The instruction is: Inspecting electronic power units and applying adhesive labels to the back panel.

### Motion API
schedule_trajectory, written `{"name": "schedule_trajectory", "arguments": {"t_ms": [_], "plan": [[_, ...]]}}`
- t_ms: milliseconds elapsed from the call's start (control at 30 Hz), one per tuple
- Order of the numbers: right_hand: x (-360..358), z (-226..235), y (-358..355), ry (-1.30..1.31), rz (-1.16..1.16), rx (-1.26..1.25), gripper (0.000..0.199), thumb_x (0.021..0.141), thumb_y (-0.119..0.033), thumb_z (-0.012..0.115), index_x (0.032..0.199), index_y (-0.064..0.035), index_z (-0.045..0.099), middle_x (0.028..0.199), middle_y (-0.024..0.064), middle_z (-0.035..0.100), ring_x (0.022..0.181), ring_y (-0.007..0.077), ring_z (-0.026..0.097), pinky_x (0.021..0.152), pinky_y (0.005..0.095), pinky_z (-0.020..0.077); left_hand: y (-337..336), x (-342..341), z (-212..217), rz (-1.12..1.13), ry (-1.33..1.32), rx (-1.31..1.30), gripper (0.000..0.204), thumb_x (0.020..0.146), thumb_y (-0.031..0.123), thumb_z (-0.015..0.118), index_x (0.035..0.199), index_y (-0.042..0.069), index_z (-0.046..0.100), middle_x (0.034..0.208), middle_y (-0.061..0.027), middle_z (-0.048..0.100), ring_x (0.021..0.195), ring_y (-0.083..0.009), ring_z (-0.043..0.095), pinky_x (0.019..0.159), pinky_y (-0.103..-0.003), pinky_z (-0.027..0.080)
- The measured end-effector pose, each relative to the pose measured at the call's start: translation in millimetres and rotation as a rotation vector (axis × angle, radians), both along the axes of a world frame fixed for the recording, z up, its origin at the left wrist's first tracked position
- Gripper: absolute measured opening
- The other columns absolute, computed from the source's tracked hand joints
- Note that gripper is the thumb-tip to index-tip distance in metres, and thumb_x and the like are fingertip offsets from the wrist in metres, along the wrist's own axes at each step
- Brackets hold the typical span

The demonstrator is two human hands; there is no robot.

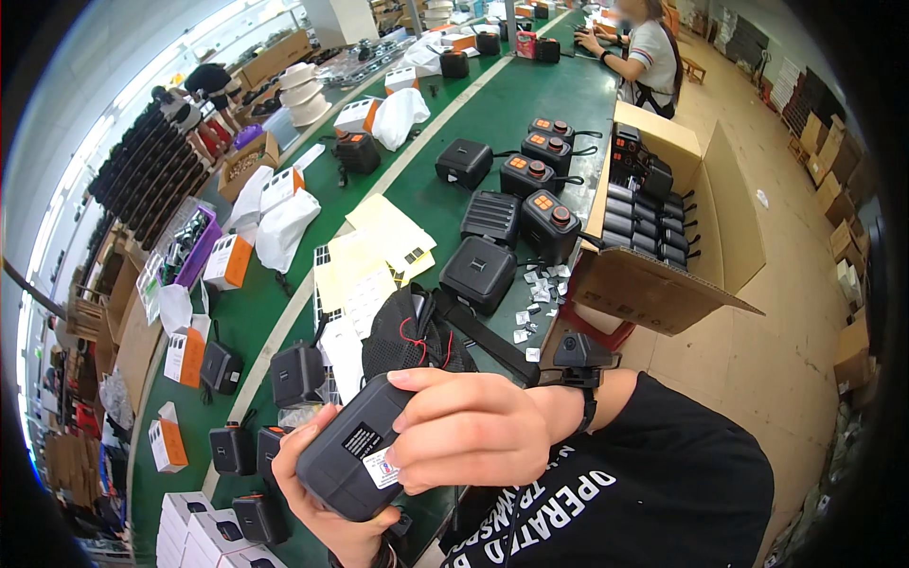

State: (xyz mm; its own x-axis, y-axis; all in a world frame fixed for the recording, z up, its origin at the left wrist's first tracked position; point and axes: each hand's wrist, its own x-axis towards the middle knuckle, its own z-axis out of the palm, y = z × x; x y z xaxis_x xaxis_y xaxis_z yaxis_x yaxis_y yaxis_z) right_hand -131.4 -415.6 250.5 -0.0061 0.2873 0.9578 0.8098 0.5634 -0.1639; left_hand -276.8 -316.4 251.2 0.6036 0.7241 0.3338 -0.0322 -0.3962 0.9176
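My left hand is wrapped round the lower side of a black boxy device with rounded corners, its back face turned up. A black printed patch sits on that face. Beside the patch lies a small white label, and the fingertips of my right hand press on it, partly covering it. The right fingers are bent and close together. Just beyond the hands rests a black mesh pouch with a red cord. Small white pieces of backing paper are scattered on the green table.
Similar black devices with orange buttons stand in a row ahead. An open carton at the right holds several more. Yellow label sheets, orange-and-white boxes and white cartons lie leftward. Another person works at the far end.
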Motion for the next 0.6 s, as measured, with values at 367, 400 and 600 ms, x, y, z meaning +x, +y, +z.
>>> {"name": "schedule_trajectory", "arguments": {"t_ms": [367, 400, 600], "plan": [[-0.5, 13.8, -6.8, 0.211, 0.32, -0.227, 0.03, 0.07, 0.002, 0.065, 0.096, -0.0032, 0.051, 0.084, 0.0055, 0.051, 0.076, 0.0252, 0.05, 0.084, 0.041, 0.0438, -3.0, -1.3, 1.2, -0.012, -0.04, -0.089, 0.106, 0.044, 0.068, 0.074, 0.115, -0.003, 0.039, 0.111, -0.0136, 0.049, 0.1, -0.0211, 0.052, 0.087, -0.033, 0.042], [-1.8, 13.3, -6.9, 0.205, 0.292, -0.236, 0.03, 0.07, 0.002, 0.065, 0.096, -0.0027, 0.051, 0.083, 0.0055, 0.051, 0.076, 0.0255, 0.049, 0.083, 0.0403, 0.0437, -3.3, -1.0, 0.9, -0.012, -0.05, -0.086, 0.106, 0.043, 0.067, 0.075, 0.115, -0.002, 0.04, 0.111, -0.0155, 0.05, 0.101, -0.0225, 0.053, 0.088, -0.034, 0.042], [-7.6, 11.5, -8.9, 0.173, 0.157, -0.219, 0.029, 0.071, 0.0, 0.063, 0.096, -0.0008, 0.05, 0.084, 0.0072, 0.049, 0.076, 0.0261, 0.048, 0.078, 0.0387, 0.0421, 0.2, -2.4, -1.4, -0.04, -0.077, -0.063, 0.106, 0.041, 0.063, 0.078, 0.115, -0.002, 0.041, 0.113, -0.0201, 0.051, 0.103, -0.0262, 0.054, 0.091, -0.038, 0.042]]}}
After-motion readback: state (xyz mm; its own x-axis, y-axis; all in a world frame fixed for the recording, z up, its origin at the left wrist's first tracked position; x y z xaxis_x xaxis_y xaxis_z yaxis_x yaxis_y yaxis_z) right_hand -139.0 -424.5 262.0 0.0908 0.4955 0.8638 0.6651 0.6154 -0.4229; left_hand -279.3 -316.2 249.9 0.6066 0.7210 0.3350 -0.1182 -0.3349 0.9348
